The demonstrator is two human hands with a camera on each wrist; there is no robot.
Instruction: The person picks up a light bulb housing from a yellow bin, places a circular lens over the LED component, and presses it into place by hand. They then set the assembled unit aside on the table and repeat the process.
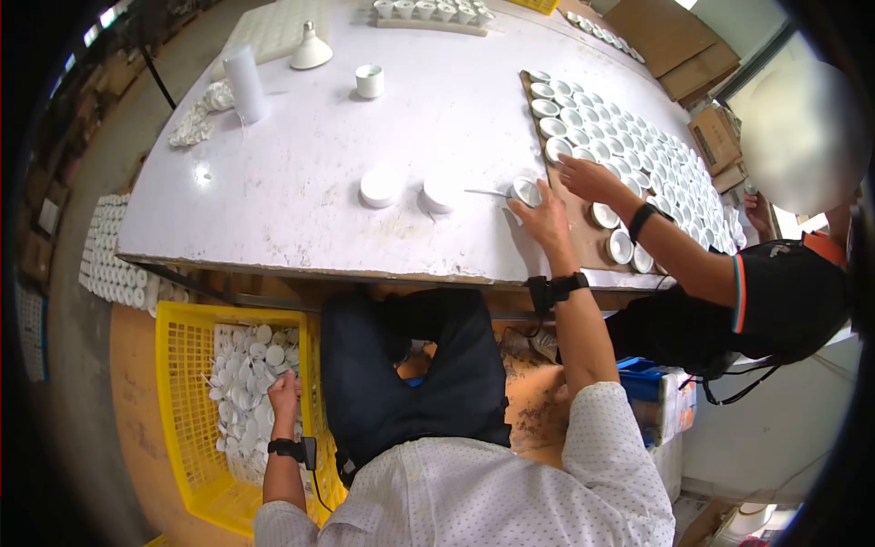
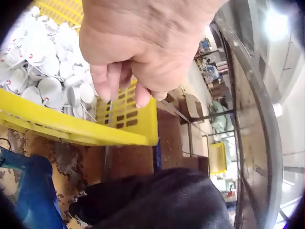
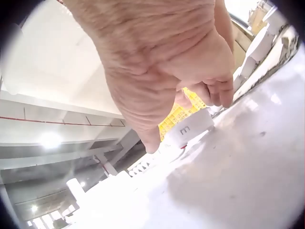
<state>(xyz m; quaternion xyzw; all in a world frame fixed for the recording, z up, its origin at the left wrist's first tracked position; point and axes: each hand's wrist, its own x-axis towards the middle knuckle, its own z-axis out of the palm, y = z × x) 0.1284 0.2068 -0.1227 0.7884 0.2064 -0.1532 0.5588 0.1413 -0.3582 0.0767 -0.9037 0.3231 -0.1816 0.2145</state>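
In the head view my right hand (image 1: 547,223) holds a round white cup (image 1: 526,190) on the table, thumb on one side and fingers on the other. The right wrist view shows this cup (image 3: 188,129) with a dark mark on its side and a wire at its base. My left hand (image 1: 284,392) is down at the yellow crate (image 1: 182,410), over a heap of white discs (image 1: 241,392) with wires. In the left wrist view its fingers (image 2: 107,83) hang loosely curled, with nothing visible between them and the thumb.
Two white cups (image 1: 379,189) (image 1: 439,194) stand left of my right hand. A board of white cups (image 1: 602,132) lies at the right, where another person's hand (image 1: 588,180) reaches in. Farther back are a white cylinder (image 1: 243,84), a small cup (image 1: 369,81) and a cone-shaped lamp (image 1: 311,50).
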